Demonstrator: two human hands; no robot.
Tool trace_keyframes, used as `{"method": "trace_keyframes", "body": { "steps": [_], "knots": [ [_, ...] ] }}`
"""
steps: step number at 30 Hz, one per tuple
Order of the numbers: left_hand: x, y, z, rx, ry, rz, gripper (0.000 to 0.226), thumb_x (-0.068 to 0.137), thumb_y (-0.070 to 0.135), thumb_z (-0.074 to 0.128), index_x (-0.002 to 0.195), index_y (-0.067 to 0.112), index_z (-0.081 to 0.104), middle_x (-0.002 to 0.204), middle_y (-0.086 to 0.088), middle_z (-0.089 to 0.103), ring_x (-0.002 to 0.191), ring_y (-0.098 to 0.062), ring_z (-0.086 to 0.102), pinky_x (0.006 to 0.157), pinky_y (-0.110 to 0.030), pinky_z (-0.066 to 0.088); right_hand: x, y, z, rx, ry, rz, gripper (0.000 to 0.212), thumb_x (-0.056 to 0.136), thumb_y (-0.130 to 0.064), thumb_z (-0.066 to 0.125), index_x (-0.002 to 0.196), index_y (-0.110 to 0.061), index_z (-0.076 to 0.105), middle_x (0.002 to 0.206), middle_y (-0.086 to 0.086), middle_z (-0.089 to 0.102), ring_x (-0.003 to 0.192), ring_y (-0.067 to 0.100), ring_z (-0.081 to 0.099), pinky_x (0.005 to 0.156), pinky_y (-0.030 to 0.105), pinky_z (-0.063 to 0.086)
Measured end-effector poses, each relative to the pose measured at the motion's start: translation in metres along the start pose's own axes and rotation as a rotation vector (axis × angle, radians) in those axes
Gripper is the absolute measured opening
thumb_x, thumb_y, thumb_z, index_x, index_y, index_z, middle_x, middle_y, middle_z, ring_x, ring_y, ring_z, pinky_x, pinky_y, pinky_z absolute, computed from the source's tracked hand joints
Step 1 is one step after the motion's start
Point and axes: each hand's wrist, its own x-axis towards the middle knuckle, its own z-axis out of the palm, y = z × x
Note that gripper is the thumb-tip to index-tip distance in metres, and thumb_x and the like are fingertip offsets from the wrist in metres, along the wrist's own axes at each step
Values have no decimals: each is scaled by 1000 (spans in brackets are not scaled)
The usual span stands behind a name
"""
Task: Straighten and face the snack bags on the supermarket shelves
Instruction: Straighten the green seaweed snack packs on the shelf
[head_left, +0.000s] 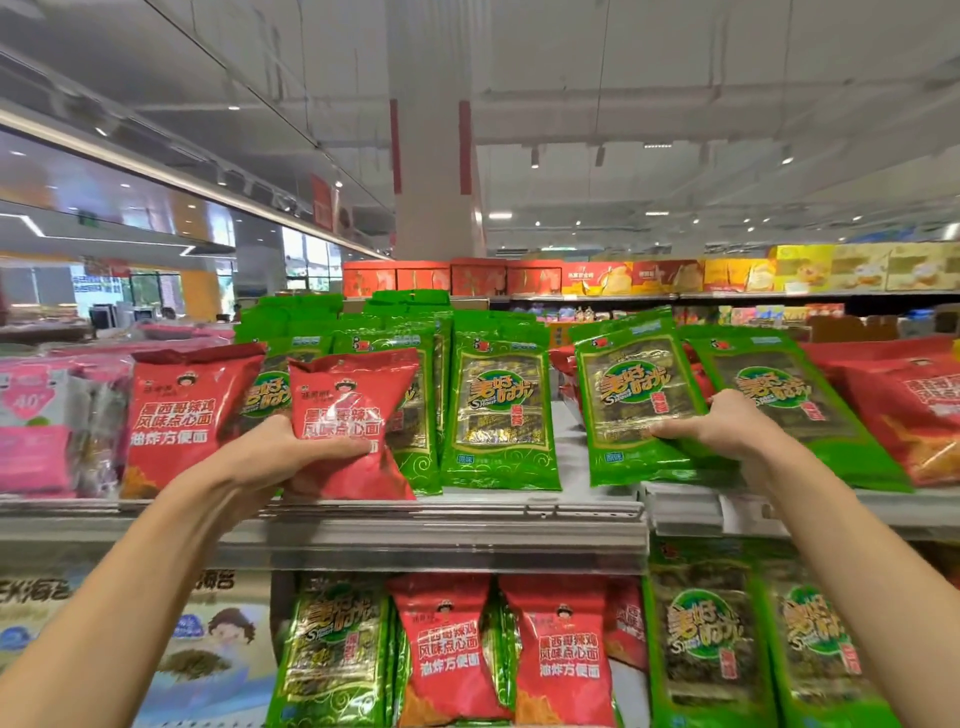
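My left hand grips a small red snack bag from below, holding it upright in front of the green seaweed bags on the top shelf. My right hand holds the lower right edge of a green seaweed bag, which leans tilted to the left. An upright green seaweed bag stands between the two held bags. A larger red snack bag stands left of my left hand. Another green seaweed bag lies slanted behind my right hand.
Pink packs fill the shelf's far left, red bags its far right. The lower shelf holds green seaweed bags, red bags and more green ones. A white pillar and distant shelves with boxes stand behind.
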Motion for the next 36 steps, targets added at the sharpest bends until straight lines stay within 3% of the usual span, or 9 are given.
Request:
{"method": "trace_keyframes", "body": {
  "steps": [5,8,12,16,18,20,25,30,36],
  "knots": [
    [3,-1,3,-52,71,-9,81,35,42,98,102,8,70,86,-11,77,57,-18,65,44,-25,47,1,2,-2,160,-54,-19,63,79,-28,85,125,5,56,121,21,65,113,37,61,97,48,49],
    [5,-1,17,-72,154,57,71,41,39,100,100,11,73,85,-7,78,61,-18,72,45,-24,52,-1,4,0,232,-71,-73,44,83,-20,81,116,-1,60,101,15,71,92,28,69,80,41,55],
    [10,14,50,-138,220,181,63,44,38,93,101,21,73,84,10,78,69,-8,74,48,-19,54,-10,6,-1,340,-26,-162,76,86,-23,78,148,-5,38,95,-2,60,87,14,63,74,32,50],
    [16,38,99,-161,203,281,60,53,38,93,108,25,70,91,9,78,82,-12,75,65,-31,61,-16,13,-19,426,92,-218,89,82,-34,80,154,-11,32,148,15,50,130,34,52,112,52,41],
    [21,51,129,-187,214,327,62,56,35,93,112,23,69,97,5,77,87,-14,74,74,-34,60,-19,23,-35,481,142,-253,88,82,-32,81,152,-8,34,142,11,56,124,31,57,110,48,42],
    [25,64,164,-279,208,339,60,56,32,94,110,22,68,91,7,77,80,-11,74,62,-27,59,-22,38,-54,496,171,-242,74,81,-30,82,143,-8,49,123,1,66,106,22,67,102,45,49],
    [42,90,251,-393,48,256,57,57,28,95,107,20,69,92,2,78,79,-17,76,60,-37,61,-26,84,-89,648,203,-204,28,82,-20,81,105,-14,67,71,-13,76,57,0,70,48,15,50],
    [54,96,312,-370,-41,201,58,56,28,97,106,21,69,91,2,78,77,-14,76,54,-28,58,-36,115,-104,688,216,-178,32,78,-26,84,103,-11,70,79,-5,79,69,11,76,56,22,54],
    [57,102,330,-322,-47,117,55,57,36,95,104,26,68,89,4,78,78,-18,76,66,-40,63,-37,134,-109,741,169,-175,45,75,-26,85,113,-8,69,91,3,80,80,18,78,58,23,59]
  ]
}}
